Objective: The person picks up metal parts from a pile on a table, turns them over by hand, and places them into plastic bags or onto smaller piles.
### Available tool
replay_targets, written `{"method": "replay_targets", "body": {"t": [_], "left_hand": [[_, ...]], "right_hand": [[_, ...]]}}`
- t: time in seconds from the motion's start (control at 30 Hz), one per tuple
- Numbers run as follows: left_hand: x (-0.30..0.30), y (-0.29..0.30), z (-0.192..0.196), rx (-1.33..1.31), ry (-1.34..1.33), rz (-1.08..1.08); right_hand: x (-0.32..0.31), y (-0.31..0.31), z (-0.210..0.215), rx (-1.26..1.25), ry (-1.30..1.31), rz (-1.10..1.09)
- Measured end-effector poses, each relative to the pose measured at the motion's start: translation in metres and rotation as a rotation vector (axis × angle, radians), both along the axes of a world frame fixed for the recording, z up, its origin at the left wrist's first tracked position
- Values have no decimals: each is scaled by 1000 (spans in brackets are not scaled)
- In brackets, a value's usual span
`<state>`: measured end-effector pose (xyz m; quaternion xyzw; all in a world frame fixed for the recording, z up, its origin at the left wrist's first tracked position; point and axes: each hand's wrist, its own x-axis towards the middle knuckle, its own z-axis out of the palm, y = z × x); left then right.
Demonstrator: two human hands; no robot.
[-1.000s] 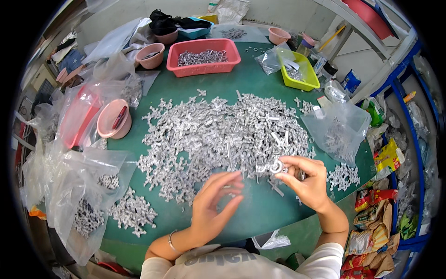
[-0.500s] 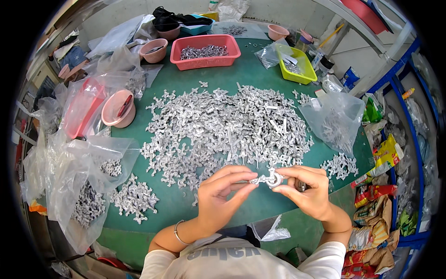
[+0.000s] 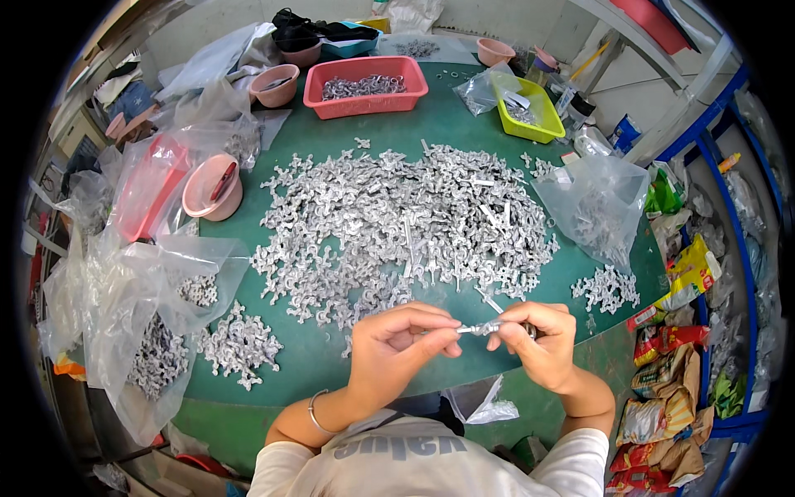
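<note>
Both hands (image 3: 464, 344) pinch metal piece (image 3: 483, 328).

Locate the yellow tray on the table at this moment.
In the head view the yellow tray sits at the far right of the green table, right of the red basket and beyond the big pile of metal parts.

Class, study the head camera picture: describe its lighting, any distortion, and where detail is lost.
Head view: even daylight, soft shadows only; fisheye bends the blue rack and table edge toward a black rim; clear bags show mild glare; the small metal part between left hand and right hand is too small to make out.
</note>
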<state>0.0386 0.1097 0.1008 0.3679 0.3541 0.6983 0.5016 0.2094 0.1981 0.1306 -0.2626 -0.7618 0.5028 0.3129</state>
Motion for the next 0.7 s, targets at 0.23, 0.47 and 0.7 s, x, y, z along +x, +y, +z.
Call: {"method": "replay_targets", "body": {"t": [0.23, 0.47, 0.7], "left_hand": [[1, 1, -5, -236, -187, -142], [3, -1, -4, -309, -267, -204], [0, -3, -12, -317, -377, -299]], "right_hand": [[3, -3, -7, -111, 59, 24], [3, -5, -7, -188, 60, 17], [2, -6, -5, -196, 70, 21]]}}
